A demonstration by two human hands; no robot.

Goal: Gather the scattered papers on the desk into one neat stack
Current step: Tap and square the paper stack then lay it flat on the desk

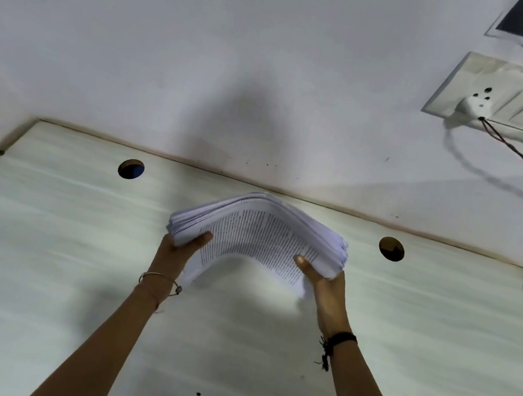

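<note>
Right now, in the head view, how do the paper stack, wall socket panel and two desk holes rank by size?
1. paper stack
2. socket panel, nearly as large, partly cut off by the frame
3. left desk hole and right desk hole: alike, unranked

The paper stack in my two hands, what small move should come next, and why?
Probably ease the inward squeeze and lower the paper stack flat onto the desk. The left hand and right hand grip its opposite ends, bowing it up in the middle, and its sheet edges look stepped, so it needs squaring.
</note>
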